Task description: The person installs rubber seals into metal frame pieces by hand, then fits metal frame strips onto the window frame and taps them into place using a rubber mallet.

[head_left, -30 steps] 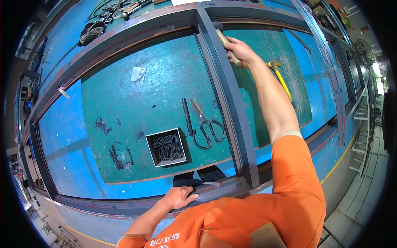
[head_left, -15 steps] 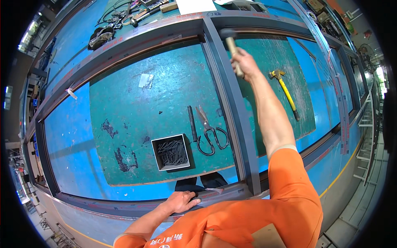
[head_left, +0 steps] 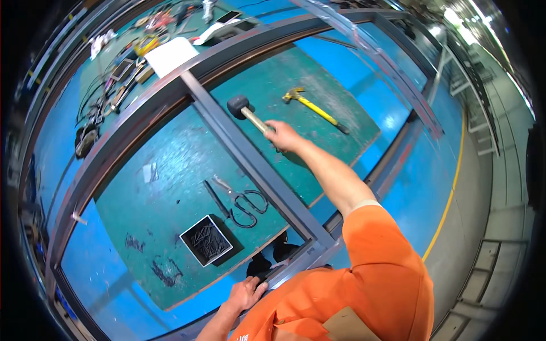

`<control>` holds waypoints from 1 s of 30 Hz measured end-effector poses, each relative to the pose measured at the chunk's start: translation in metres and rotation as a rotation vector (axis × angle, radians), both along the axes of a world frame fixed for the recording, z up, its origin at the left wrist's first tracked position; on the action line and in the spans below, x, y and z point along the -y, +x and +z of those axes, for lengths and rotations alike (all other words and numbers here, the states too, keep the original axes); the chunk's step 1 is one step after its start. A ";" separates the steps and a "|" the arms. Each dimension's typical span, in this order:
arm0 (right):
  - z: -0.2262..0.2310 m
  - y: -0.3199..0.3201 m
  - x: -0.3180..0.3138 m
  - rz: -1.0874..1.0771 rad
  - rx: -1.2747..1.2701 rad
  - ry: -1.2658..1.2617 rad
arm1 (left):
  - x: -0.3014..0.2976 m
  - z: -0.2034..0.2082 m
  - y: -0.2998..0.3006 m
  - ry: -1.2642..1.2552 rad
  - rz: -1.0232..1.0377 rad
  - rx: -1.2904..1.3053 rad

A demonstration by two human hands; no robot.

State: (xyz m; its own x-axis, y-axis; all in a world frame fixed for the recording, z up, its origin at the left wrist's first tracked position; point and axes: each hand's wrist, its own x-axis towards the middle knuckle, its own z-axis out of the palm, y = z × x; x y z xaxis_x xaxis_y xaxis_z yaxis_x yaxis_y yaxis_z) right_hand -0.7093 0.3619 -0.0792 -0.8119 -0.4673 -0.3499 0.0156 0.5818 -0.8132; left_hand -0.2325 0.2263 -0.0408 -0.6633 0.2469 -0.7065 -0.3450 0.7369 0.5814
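My right hand is closed round the pale wooden handle of a rubber mallet with a black head. The mallet is over the right opening of a dark grey metal frame, just right of its dividing bar. My left hand rests on the frame's near rail, fingers laid along it, holding nothing that shows. A yellow claw hammer lies on the green board beyond the mallet. In the left opening lie black-handled scissors, a black rod and a square box of thin dark pieces.
The frame lies over a green board on a blue surface. Assorted tools and cables and a white sheet are beyond its far rail. A clear scrap lies on the board. At right, a yellow line crosses the floor.
The whole view has turned, so the frame appears slanted. My right hand has brought the mallet nearer, away from the far end of the dividing bar. My left hand stays on the near rail.
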 end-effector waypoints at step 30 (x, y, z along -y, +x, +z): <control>0.105 -0.112 -0.487 -0.113 -0.545 0.258 | -0.132 0.079 -0.207 -0.346 0.281 -0.833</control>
